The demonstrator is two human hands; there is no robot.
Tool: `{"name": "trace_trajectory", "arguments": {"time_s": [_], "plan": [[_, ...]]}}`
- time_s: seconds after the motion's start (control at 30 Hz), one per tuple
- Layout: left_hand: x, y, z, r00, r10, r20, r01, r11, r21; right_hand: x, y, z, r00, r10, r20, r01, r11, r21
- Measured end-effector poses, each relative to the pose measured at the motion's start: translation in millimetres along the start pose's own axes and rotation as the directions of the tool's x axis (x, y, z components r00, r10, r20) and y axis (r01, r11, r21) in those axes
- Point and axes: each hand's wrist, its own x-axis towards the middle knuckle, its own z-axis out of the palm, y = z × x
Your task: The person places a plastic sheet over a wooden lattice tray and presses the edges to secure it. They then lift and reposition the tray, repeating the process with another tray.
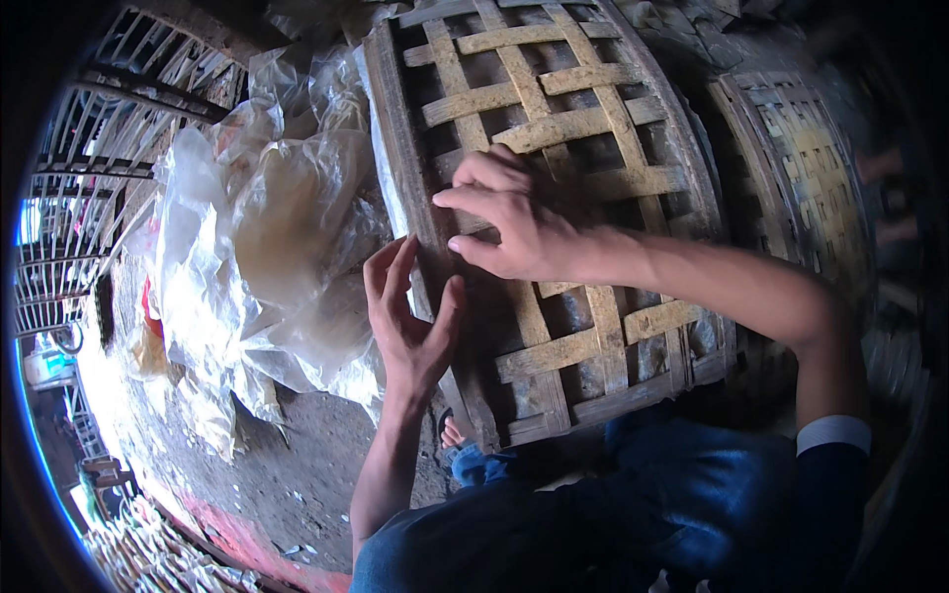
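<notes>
A wooden-framed rack [578, 128] woven from flat bamboo strips lies in front of my lap, its long left rail running away from me. My left hand [407, 331] is at that rail's outer side, thumb and fingers spread apart, with nothing visible in it. Over the rack's left part reaches my right hand [509, 217], palm down. Its thumb and forefinger point at the rail with a gap between them, while its other fingers are partly curled. Whether either hand touches the rail is hard to tell. Thin clear sheeting shows beneath the lattice.
Crumpled clear plastic sheets [277, 227] are heaped left of the rack on a dark, rough floor [306, 465]. Another woven rack [811, 168] stands at the right. A slatted screen [79, 208] borders the far left. My foot [452, 432] shows beside the rack's near corner.
</notes>
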Motion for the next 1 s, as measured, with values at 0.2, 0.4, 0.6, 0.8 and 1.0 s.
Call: {"name": "trace_trajectory", "arguments": {"time_s": [0.2, 0.4, 0.6, 0.8, 1.0], "plan": [[-15, -13, 0, 0.996, -0.015, 0.088, 0.021, 0.997, -0.072, -9, -2, -1, 0.998, 0.054, 0.019, -0.053, 0.997, -0.052], [-15, -14, 2, 0.996, -0.029, 0.084, 0.039, 0.992, -0.116, -8, -2, -1, 1.000, -0.004, 0.015, 0.005, 0.998, -0.064], [-14, -16, 6, 0.998, -0.041, 0.050, 0.050, 0.980, -0.192, -5, -4, -4, 1.000, -0.010, 0.019, 0.010, 0.999, -0.032], [-16, -20, 9, 0.998, -0.050, 0.035, 0.057, 0.974, -0.217, -5, -1, -4, 0.999, -0.022, 0.047, 0.019, 0.998, 0.058], [-16, -24, 6, 0.997, -0.030, 0.074, 0.043, 0.982, -0.181, -3, -3, -9, 0.993, 0.019, 0.119, -0.028, 0.997, 0.070]]}}
